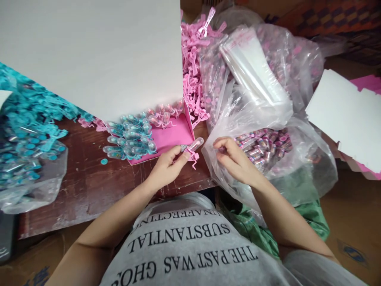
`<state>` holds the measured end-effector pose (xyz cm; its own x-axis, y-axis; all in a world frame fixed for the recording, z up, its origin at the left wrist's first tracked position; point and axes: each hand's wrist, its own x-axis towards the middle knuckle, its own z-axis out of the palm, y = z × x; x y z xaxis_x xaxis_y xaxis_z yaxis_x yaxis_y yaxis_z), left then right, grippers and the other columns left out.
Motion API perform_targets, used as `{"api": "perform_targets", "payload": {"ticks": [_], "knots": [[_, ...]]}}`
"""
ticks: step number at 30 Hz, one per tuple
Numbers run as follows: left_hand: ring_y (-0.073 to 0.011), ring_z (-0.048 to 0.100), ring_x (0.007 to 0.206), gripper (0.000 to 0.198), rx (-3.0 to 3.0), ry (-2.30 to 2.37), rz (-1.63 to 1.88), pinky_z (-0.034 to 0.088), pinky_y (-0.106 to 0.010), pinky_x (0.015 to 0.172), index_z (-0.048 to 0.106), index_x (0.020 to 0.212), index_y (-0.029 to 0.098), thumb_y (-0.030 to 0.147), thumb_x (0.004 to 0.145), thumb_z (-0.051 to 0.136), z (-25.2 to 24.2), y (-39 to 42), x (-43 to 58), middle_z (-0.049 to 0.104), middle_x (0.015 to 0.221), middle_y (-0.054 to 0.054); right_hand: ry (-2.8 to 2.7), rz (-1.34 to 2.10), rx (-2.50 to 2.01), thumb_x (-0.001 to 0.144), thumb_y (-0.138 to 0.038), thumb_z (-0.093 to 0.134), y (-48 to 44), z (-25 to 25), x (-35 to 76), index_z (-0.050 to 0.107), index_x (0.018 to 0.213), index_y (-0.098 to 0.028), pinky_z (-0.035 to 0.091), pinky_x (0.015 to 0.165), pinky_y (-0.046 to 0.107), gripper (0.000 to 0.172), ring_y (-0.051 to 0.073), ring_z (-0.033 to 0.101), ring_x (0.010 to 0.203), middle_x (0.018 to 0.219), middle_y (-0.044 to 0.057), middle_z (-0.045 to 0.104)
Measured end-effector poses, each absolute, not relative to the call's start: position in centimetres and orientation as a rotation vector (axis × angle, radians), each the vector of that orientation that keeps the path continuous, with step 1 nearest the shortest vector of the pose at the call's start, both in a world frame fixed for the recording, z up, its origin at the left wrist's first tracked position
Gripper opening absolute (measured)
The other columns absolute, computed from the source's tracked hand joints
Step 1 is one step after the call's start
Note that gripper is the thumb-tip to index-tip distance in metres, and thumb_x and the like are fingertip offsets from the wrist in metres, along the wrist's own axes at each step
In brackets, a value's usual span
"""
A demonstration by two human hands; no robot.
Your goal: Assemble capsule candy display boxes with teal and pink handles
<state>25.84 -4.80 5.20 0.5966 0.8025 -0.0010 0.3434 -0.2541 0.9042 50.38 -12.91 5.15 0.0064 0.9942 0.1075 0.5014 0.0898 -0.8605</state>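
My left hand [169, 166] pinches a clear tube with a pink plastic strap [194, 147] over the front edge of a pink box [172, 137]. Teal-strapped tubes [132, 137] fill the left of that box in rows, and several pink-strapped ones [163, 113] lie along its back. Apart from the box, my right hand [233, 159] is raised with curled, parted fingers and nothing visible in them. It is beside an opened clear plastic bag [309, 159] holding many small pink-capped tubes [268, 145].
A large white panel [98, 47] stands behind the box. Pink plastic straps [193, 71] pile up to its right, teal ones [35, 107] to its left. Clear flat bags [253, 63] lie at the back right, white card sheets [345, 119] at far right. One teal cap [104, 161] rests on the table.
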Motion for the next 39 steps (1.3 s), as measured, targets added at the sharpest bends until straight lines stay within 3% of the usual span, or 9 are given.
{"api": "perform_targets", "payload": {"ticks": [6, 11, 21, 25, 30, 33, 35, 37, 39], "knots": [[-0.0178, 0.070, 0.091, 0.026, 1.524, 0.901, 0.555, 0.057, -0.032, 0.089, 0.072, 0.107, 0.018, 0.039, 0.093, 0.078, 3.3, -5.0, 25.4, 0.078, 0.101, -0.005, -1.670, 0.919, -1.403, 0.102, -0.031, 0.064, -11.8, 4.7, 49.6, 0.061, 0.146, -0.029, 0.061, 0.095, 0.042, 0.044, 0.024, 0.071, 0.114, 0.122, 0.009, 0.073], [-0.0180, 0.070, 0.085, 0.028, 1.488, 0.931, 0.555, 0.057, -0.032, 0.084, 0.073, 0.098, 0.017, 0.044, 0.091, 0.080, 2.8, -5.1, 25.6, 0.079, 0.095, -0.005, -1.625, 0.971, -1.301, 0.098, -0.041, 0.076, -11.0, 4.7, 48.6, 0.077, 0.115, -0.027, 0.061, 0.100, 0.043, 0.021, 0.023, 0.073, 0.110, 0.116, 0.007, 0.077], [-0.0168, 0.065, 0.072, 0.021, 1.916, 1.064, 0.689, 0.053, -0.030, 0.074, 0.075, 0.091, 0.019, 0.039, 0.098, 0.072, 3.7, -6.3, 25.9, 0.077, 0.082, -0.002, -1.651, 0.962, -1.268, 0.099, -0.038, 0.075, -11.0, 4.9, 48.1, 0.078, 0.109, -0.026, 0.061, 0.091, 0.039, 0.016, 0.019, 0.074, 0.096, 0.106, 0.005, 0.079], [-0.0165, 0.064, 0.070, 0.020, 2.011, 1.062, 0.768, 0.051, -0.029, 0.070, 0.074, 0.091, 0.019, 0.038, 0.098, 0.072, 3.7, -6.3, 25.6, 0.073, 0.077, -0.002, -1.503, 1.153, -1.294, 0.102, -0.046, 0.070, -11.1, 4.3, 47.5, 0.075, 0.105, -0.022, 0.060, 0.073, 0.032, 0.024, 0.016, 0.071, 0.077, 0.092, 0.003, 0.076], [-0.0148, 0.065, 0.072, 0.022, 1.796, 1.013, 0.727, 0.051, -0.026, 0.068, 0.074, 0.096, 0.019, 0.041, 0.098, 0.074, 4.1, -5.9, 25.0, 0.076, 0.082, 0.000, -1.555, 1.095, -1.326, 0.092, -0.050, 0.081, -11.1, 5.5, 47.6, 0.072, 0.124, -0.023, 0.059, 0.074, 0.029, 0.042, 0.018, 0.074, 0.091, 0.115, 0.007, 0.079], [-0.0139, 0.063, 0.071, 0.023, 1.797, 1.035, 0.748, 0.051, -0.026, 0.069, 0.074, 0.094, 0.018, 0.042, 0.097, 0.076, 5.0, -6.1, 24.5, 0.075, 0.080, 0.000, -1.647, 1.004, -1.419, 0.099, -0.053, 0.073, -10.8, 6.8, 48.0, 0.075, 0.093, -0.019, 0.051, 0.062, 0.025, 0.034, 0.014, 0.068, 0.070, 0.083, 0.002, 0.077], [-0.0141, 0.064, 0.074, 0.022, 1.783, 1.045, 0.736, 0.052, -0.027, 0.073, 0.075, 0.095, 0.018, 0.040, 0.095, 0.077, 6.1, -6.1, 24.2, 0.076, 0.083, -0.001, -1.691, 1.039, -1.411, 0.106, -0.056, 0.060, -10.2, 7.6, 48.6, 0.069, 0.075, -0.019, 0.047, 0.055, 0.024, 0.049, 0.011, 0.060, 0.056, 0.064, 0.000, 0.067], [-0.0144, 0.065, 0.077, 0.022, 1.658, 1.004, 0.675, 0.054, -0.028, 0.075, 0.075, 0.094, 0.018, 0.039, 0.092, 0.080, 7.4, -5.8, 23.7, 0.076, 0.086, -0.002, -1.783, 1.040, -1.291, 0.107, -0.059, 0.056, -9.3, 8.6, 49.4, 0.075, 0.091, -0.019, 0.052, 0.056, 0.025, 0.048, 0.011, 0.065, 0.061, 0.079, 0.003, 0.074], [-0.0133, 0.065, 0.073, 0.025, 1.454, 0.930, 0.538, 0.054, -0.026, 0.069, 0.074, 0.095, 0.018, 0.040, 0.088, 0.083, 9.0, -5.2, 23.2, 0.076, 0.087, -0.002, -1.956, 0.932, -1.106, 0.101, -0.056, 0.070, -8.1, 9.8, 50.1, 0.069, 0.137, -0.022, 0.063, 0.072, 0.029, 0.050, 0.018, 0.077, 0.093, 0.132, 0.012, 0.074]]}}
